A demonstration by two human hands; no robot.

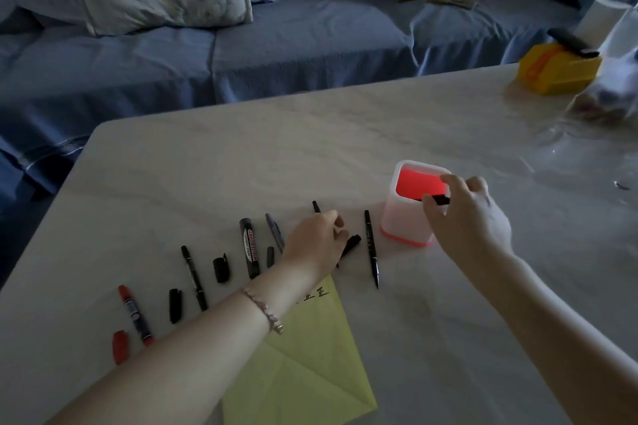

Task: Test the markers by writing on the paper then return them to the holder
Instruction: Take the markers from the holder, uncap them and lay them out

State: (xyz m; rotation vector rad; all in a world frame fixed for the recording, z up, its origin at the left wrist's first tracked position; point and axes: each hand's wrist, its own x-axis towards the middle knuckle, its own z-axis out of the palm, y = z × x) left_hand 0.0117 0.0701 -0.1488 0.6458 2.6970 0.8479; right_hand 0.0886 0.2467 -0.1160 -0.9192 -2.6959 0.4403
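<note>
A white holder with a red inside stands on the table. My right hand pinches a black marker at the holder's near rim. My left hand rests over a black marker lying on the table, fingers curled around it. Several markers and loose caps lie in a row: a red marker with its red cap, a thin black pen, a thick whiteboard marker, another thin pen. Yellow-green paper with written marks lies under my left forearm.
The pale marble table ends at a rounded corner on the left. A yellow box with a black remote on it and a clear plastic bag sit at the far right. A blue sofa lies beyond.
</note>
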